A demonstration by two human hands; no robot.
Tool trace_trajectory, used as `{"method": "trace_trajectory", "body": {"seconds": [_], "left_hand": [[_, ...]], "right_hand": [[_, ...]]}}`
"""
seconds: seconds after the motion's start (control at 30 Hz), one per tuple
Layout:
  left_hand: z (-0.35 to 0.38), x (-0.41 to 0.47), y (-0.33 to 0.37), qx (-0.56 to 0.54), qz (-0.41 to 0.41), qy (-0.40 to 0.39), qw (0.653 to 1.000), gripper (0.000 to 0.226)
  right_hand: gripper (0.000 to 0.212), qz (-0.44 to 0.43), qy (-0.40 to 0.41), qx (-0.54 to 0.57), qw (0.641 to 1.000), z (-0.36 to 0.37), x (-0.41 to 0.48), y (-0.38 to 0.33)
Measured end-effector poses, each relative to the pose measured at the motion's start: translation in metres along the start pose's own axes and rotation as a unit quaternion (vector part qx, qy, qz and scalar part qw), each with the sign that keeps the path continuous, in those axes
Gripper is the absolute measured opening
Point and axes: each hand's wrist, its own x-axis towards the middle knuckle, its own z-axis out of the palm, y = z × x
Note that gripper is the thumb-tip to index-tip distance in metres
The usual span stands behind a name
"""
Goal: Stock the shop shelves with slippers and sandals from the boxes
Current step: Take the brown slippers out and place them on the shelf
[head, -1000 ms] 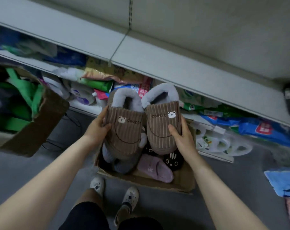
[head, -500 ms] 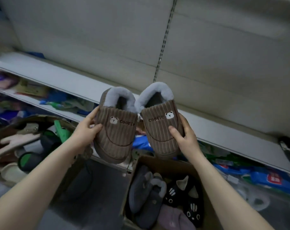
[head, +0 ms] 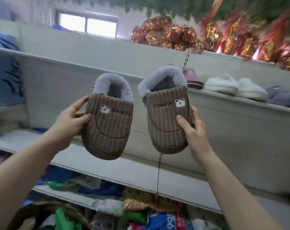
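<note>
**Shelving is being lined up**

The left hand (head: 71,120) is gripping the left slipper (head: 107,123) by its outer side, thumb lying across the corduroy, fingers curling behind. The right hand (head: 190,128) is clasping the right slipper (head: 167,120) the same way. Both slippers are hanging toes-down in mid-air, apart from each other, in front of the upper shelf (head: 232,101). Placement is probably calling for soles going down flat, side by side, just beside the pink slipper (head: 192,78) without nudging it or the white slippers (head: 220,85).
</note>
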Motion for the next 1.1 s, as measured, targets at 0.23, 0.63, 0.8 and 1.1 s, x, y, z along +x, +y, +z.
{"method": "trace_trajectory", "body": {"seconds": [0.23,0.63,0.8,1.1], "left_hand": [[-0.017,0.107,0.067,-0.03,-0.036,0.028,0.999,0.041],[-0.009,0.236,0.094,0.01,-0.057,0.024,0.998,0.042],[-0.011,0.281,0.086,0.002,-0.1,0.006,0.995,0.026],[0.01,0.336,0.082,0.138,0.011,-0.026,0.99,0.072]], "right_hand": [[0.033,0.058,0.005,0.033,0.998,0.063,0.123,-0.061],[0.009,0.169,0.016,0.094,0.981,0.14,0.225,-0.064],[0.067,0.042,-0.063,-0.308,0.949,0.137,0.223,-0.045],[0.06,-0.115,-0.009,-0.487,0.866,0.166,0.234,-0.026]]}}
